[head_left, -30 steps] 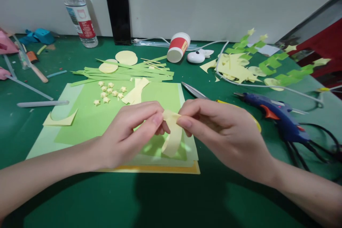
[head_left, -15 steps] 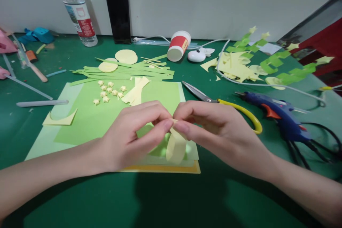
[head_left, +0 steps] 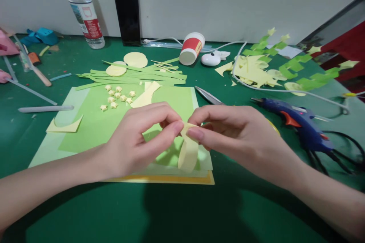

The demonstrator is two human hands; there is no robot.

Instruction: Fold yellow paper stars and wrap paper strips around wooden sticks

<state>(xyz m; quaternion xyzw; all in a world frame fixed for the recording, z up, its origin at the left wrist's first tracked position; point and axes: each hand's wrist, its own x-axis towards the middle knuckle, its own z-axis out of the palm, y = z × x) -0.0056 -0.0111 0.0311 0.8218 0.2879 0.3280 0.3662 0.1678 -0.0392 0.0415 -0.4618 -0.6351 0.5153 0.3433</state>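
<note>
The yellow paper strip [head_left: 188, 155] hangs curled above the near right corner of the paper stack [head_left: 94, 129]. The left hand [head_left: 149, 138] has thumb and forefinger clamped on its upper end, and the right hand [head_left: 234, 136] pinches it just beside. Little folded stars [head_left: 111, 99] (I count ten from here) lie near the stack's far edge, while the scissors [head_left: 209, 96], partly hidden by the right hand, point toward its far right corner.
</note>
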